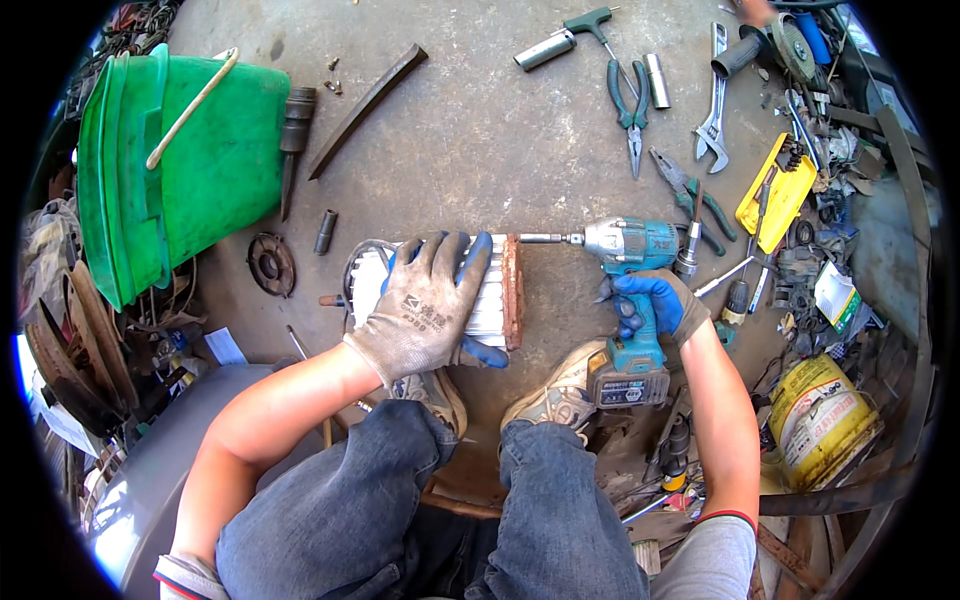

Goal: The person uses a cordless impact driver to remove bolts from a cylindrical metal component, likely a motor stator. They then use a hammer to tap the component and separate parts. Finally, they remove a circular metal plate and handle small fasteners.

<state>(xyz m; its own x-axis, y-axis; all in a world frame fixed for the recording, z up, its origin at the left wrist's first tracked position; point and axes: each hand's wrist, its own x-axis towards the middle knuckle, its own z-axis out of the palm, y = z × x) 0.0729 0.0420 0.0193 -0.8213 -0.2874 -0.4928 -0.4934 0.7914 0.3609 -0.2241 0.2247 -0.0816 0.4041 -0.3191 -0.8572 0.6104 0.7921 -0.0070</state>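
My left hand [425,305], in a grey glove with blue fingers, lies across a white finned motor housing [372,285]. The fingers reach over its top and the thumb hooks round the near side, gripping it. A rusty end flange [513,300] forms the housing's right end, and a dark cable [350,262] loops at its left. In my right hand [660,305], also gloved, is a blue cordless impact driver [628,245], fingers closed round its handle. The driver's bit [545,239] points left, its tip at the flange's upper corner. Whether the tip sits on a bolt is too small to tell.
A green bucket [200,150] lies tipped at upper left, beside a socket tool [297,125] and a rusty ring [271,265]. Pliers [628,115], an adjustable wrench [714,110] and an angle grinder [790,45] lie upper right. A yellow tray [775,205] and yellow pail [822,420] stand right.
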